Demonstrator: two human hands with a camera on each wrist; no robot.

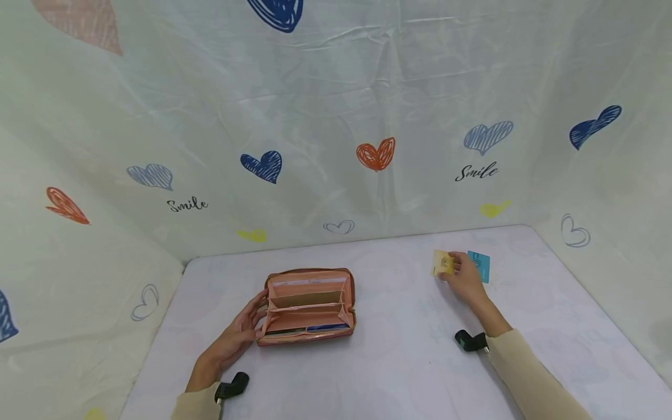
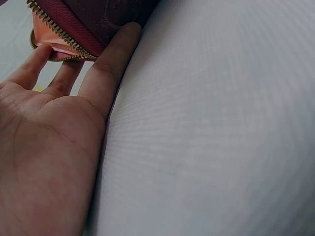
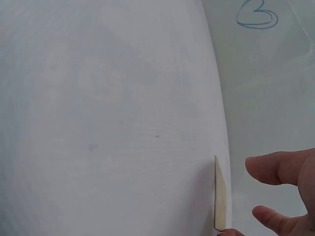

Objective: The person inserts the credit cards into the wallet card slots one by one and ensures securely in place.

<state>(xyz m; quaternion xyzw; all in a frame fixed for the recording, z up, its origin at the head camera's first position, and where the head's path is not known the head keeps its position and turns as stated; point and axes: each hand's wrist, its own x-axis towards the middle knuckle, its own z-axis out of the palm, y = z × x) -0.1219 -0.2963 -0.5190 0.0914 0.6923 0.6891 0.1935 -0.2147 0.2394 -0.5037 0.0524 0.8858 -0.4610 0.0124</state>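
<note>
A pink zip-around wallet (image 1: 310, 319) lies unzipped and spread on the table, its compartments facing up and cards showing in the front slots. My left hand (image 1: 238, 335) holds the wallet's left end. In the left wrist view, fingers of the left hand (image 2: 54, 142) touch its brass zipper edge and dark red outer cover (image 2: 110, 19). Over at the right, my right hand (image 1: 467, 280) holds a yellow card (image 1: 443, 262) by its edges. The right wrist view catches this card (image 3: 220, 201) nearly edge-on beside the fingers (image 3: 275, 168). Partly behind the right hand is a blue card (image 1: 480, 265).
The white table (image 1: 388, 361) meets a pale curtain (image 1: 315, 192) printed with hearts along its back and sides. A black wrist camera (image 1: 233, 386) sits by the left cuff, and another black camera (image 1: 471, 340) by the right cuff.
</note>
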